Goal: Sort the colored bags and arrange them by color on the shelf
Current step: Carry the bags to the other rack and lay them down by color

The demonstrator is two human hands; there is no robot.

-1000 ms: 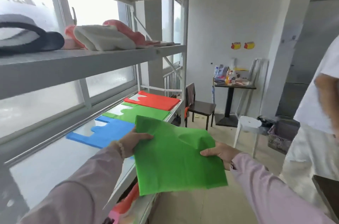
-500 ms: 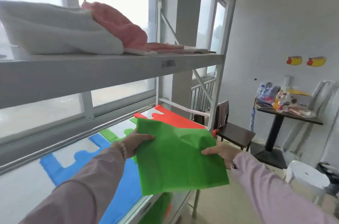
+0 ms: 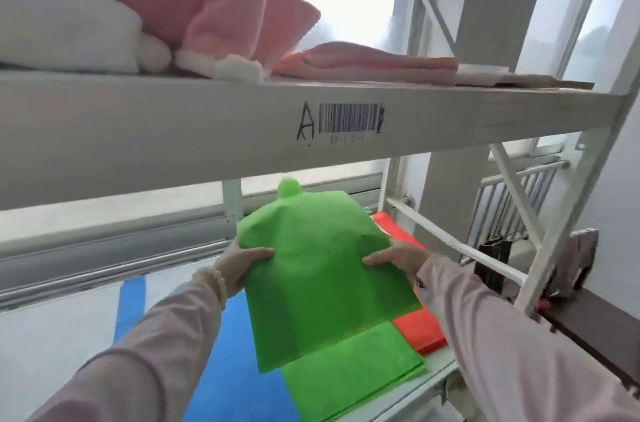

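the blue bag [image 3: 221,352] lies flat on the shelf [image 3: 52,335], below my left hand [image 3: 242,262]. that hand pinches the green bag [image 3: 318,283] by its left edge, thumb on top. the bag spans between my hands, above a second green bag [image 3: 353,373] on the shelf. my right hand [image 3: 398,257] grips its right edge. the red bag [image 3: 419,328] lies under that hand.

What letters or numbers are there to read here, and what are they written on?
"A": handwritten in black on the front edge of the upper shelf beam.
Barcode, just right of the "A" on the same beam: bars only.
Small print under the barcode: too blurred to read.
Black mark at the barcode's right end: cannot tell what it says.
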